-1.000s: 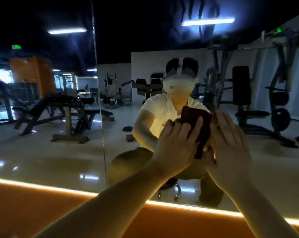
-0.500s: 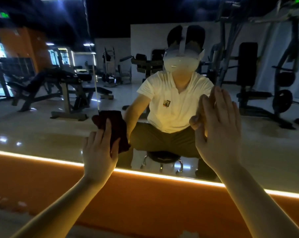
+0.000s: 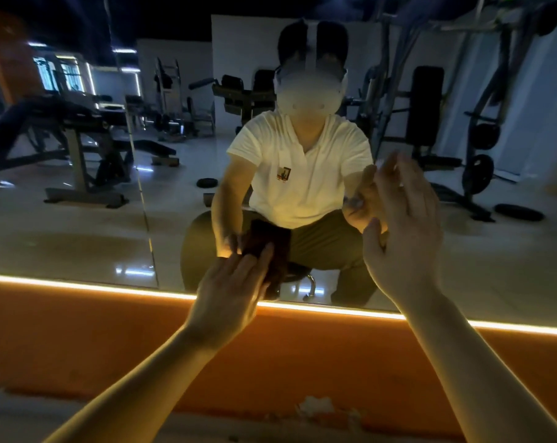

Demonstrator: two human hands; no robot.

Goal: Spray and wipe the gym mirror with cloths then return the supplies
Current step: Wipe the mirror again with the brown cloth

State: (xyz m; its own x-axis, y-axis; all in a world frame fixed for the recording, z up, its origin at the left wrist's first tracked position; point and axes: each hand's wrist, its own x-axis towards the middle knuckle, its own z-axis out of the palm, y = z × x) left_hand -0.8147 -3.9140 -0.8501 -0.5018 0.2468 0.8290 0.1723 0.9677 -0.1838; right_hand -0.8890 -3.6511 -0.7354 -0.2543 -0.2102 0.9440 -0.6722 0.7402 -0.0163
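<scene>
Head view: left grip (image 3: 229, 289) presses dark cloth (image 3: 275, 251) flat on mirror (image 3: 63, 235), right grip (image 3: 405, 231) spread, above glowing orange wall (image 3: 79, 340).

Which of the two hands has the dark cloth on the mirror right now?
The left hand, low near the glowing strip, presses the dark red cloth flat against the mirror; the right hand, raised higher, shows no cloth.

One head-worn camera looks forward and slightly down, close to the mirror (image 3: 79, 238), over the left hand (image 3: 229, 289) and right hand (image 3: 405, 238); the wearer's reflection (image 3: 302, 187) faces it beyond them.
</scene>
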